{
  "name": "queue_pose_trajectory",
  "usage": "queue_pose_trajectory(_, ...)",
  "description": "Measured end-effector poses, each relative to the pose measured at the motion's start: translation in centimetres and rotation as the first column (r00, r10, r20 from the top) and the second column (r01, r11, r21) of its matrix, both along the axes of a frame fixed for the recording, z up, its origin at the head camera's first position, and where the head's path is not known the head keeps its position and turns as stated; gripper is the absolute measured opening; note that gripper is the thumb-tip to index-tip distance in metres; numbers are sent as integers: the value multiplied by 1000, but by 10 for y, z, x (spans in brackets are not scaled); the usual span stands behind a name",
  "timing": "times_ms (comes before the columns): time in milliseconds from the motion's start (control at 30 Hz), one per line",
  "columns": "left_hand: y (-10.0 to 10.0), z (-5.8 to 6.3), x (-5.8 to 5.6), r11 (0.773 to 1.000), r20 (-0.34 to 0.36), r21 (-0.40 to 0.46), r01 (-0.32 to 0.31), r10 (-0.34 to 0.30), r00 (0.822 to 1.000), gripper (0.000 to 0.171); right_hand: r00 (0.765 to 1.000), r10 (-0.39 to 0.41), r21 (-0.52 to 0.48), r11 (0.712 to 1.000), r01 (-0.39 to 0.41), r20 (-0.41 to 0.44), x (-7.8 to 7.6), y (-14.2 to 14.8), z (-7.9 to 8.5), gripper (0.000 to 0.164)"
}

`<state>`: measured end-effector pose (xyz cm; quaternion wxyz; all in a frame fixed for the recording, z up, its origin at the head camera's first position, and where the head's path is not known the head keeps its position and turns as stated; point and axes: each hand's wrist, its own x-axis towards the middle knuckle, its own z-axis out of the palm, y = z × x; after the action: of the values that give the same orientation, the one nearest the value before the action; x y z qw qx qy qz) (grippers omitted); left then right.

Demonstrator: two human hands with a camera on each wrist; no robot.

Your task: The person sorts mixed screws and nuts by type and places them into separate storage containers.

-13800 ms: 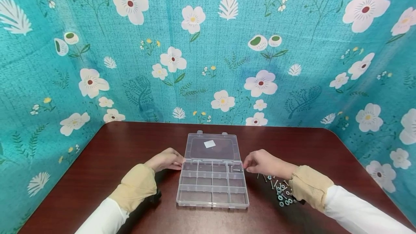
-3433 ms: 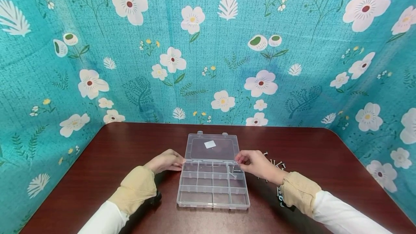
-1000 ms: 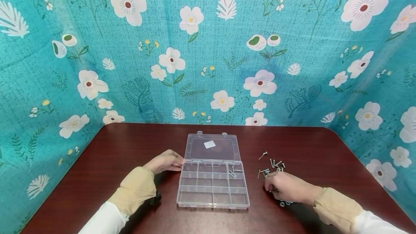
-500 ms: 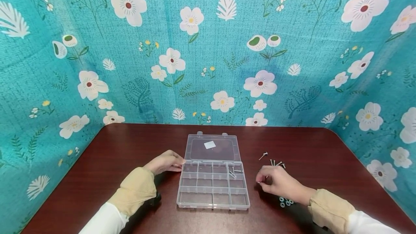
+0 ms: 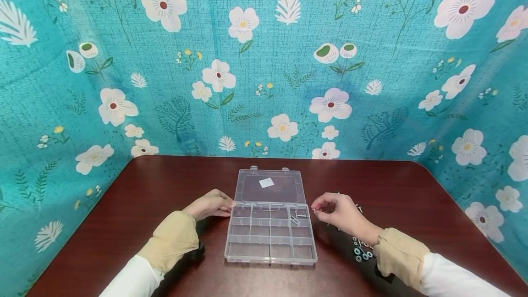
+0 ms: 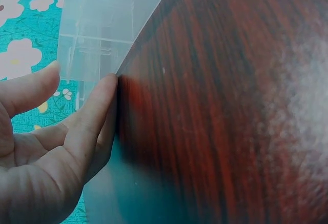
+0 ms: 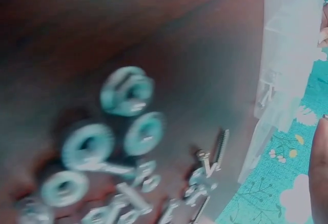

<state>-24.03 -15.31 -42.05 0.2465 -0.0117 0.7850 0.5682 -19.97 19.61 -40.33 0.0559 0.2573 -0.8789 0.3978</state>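
A clear plastic compartment box (image 5: 260, 246) lies on the table with its lid (image 5: 284, 189) folded back. My left hand (image 5: 210, 205) rests its fairly straight fingers against the box's back left corner; the left wrist view shows the fingertips (image 6: 110, 83) touching its side. Several screws (image 5: 302, 216) lie in the back right compartment, one leaning near its front divider. My right hand (image 5: 340, 212), just right of that compartment, pinches something tiny and bright between thumb and fingertips, apparently a screw mostly hidden by the fingers.
Loose washers (image 5: 358, 255), nuts and screws lie right of the box, partly hidden under my right forearm. The right wrist view shows large washers (image 7: 88, 144) and threaded screws (image 7: 222, 147), blurred. A floral curtain (image 5: 264, 81) hangs behind the brown table (image 5: 173, 173).
My right hand picked from the pile, then moved left and away toward the box. The compartment holds more screws than at first. My left hand has stayed put.
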Motion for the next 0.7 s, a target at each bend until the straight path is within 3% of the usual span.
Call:
queue_pose_trajectory(300,0,0,-2,1000,-2,-22,-4,4,1000,22,998,-6,13,1000,5,67,-14,-22,6,11)
queue_pose_trajectory(700,-2,-3,-2,1000,-9,10,14,-14,1000,23,986,118,128,983,-133,120,-29,-28,0,8)
